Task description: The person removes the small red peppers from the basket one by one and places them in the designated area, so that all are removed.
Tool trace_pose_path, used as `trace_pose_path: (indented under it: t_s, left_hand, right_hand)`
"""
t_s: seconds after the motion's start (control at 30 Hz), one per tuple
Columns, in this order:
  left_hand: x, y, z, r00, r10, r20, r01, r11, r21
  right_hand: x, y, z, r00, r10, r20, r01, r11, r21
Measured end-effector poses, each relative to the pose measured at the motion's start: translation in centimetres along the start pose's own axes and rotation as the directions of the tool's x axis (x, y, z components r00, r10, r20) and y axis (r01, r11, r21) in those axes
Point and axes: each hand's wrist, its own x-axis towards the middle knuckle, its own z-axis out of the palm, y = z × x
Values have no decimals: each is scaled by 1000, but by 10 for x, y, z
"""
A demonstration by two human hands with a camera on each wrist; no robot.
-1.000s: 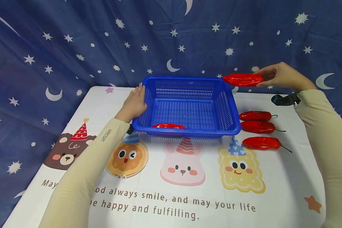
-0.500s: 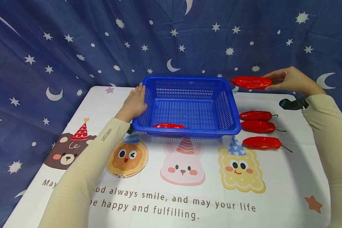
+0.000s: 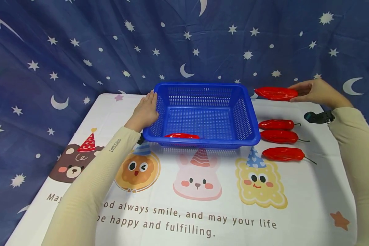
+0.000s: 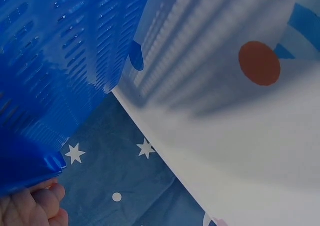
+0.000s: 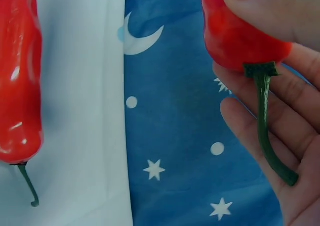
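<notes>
My right hand (image 3: 321, 93) pinches a red chili pepper (image 3: 276, 93) by its stem end, raised right of the basket's far corner. In the right wrist view, the thumb lies across the held pepper (image 5: 240, 36), and its green stem (image 5: 265, 121) hangs toward the palm. The fingers of my left hand (image 3: 144, 112) stretch along the left rim of a blue plastic basket (image 3: 203, 140). In the left wrist view, the left hand's fingers (image 4: 47, 203) touch the rim. Inside the basket, one red chili pepper (image 3: 182, 136) lies along the near wall, partly hidden by it.
Right of the basket, three red chili peppers lie on the table: the far one (image 3: 276, 124), the middle one (image 3: 279, 136) and the near one (image 3: 283, 154). A white cartoon-printed cloth (image 3: 227, 222) covers the table. Behind it hangs a blue star-patterned curtain (image 3: 172, 41).
My right hand has carried its pepper rightward and slightly lower, away from the basket's far right corner. The left hand, the basket and the lying peppers have stayed put.
</notes>
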Motion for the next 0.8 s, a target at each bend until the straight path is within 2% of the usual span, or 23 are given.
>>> trace_pose_path:
  t_s: [0.4, 0.8]
  left_hand:
    - [2, -2, 1, 1000, -5, -6, 5, 1000, -16]
    - [1, -2, 1, 1000, -7, -2, 7, 1000, -29]
  right_hand:
    - [7, 22, 16, 1000, 8, 10, -8, 999, 48]
    - [16, 39, 29, 999, 33, 29, -33, 999, 32]
